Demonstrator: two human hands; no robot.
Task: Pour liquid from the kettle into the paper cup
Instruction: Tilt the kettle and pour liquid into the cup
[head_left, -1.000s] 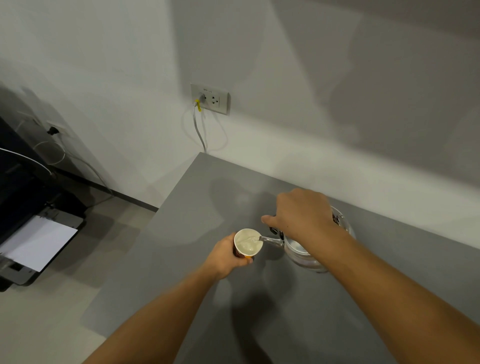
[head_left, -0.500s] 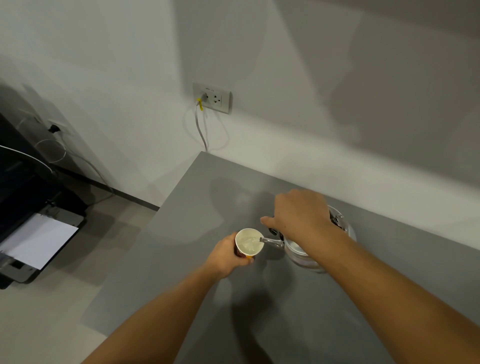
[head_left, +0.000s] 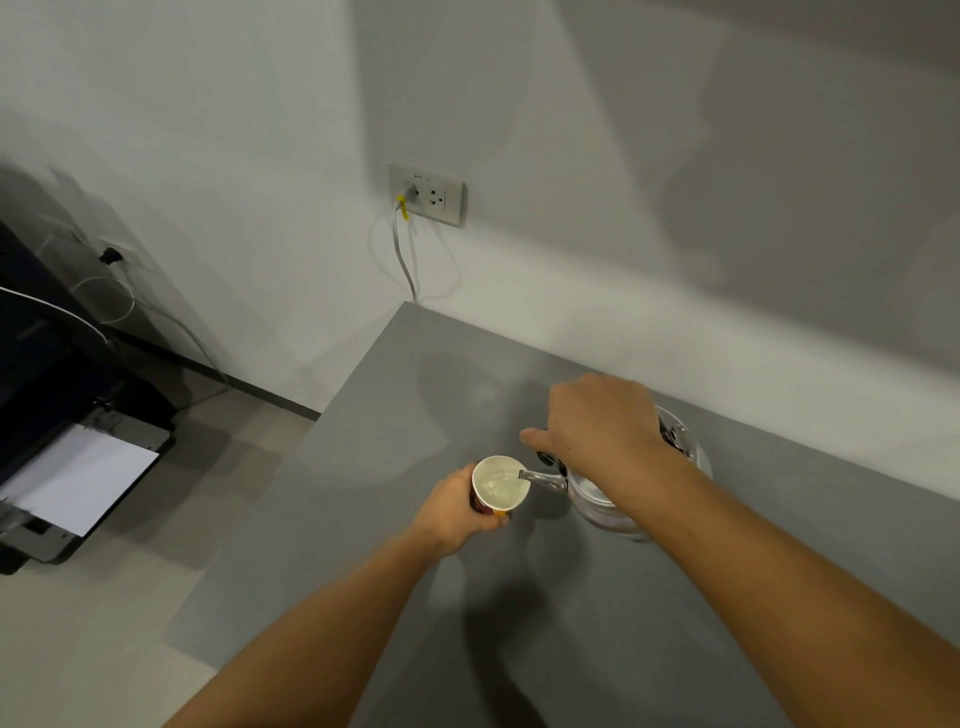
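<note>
Kettle spout tipping over the paper cup on the grey worktop (head_left: 675, 649).

The left hand (head_left: 457, 512) is wrapping its grip around the side of the paper cup (head_left: 500, 484), fingers curled closed on it, the cup sitting upright with pale liquid showing inside. The right hand (head_left: 597, 423) is closing its grip over the top handle of the metal kettle (head_left: 602, 504), which is sitting just right of the cup, its spout (head_left: 540, 477) reaching over the rim. A wall socket (head_left: 428, 195) is showing behind.

Metal kettle (head_left: 597, 499) tilted, spout over white paper cup (head_left: 500, 483), liquid inside
</note>
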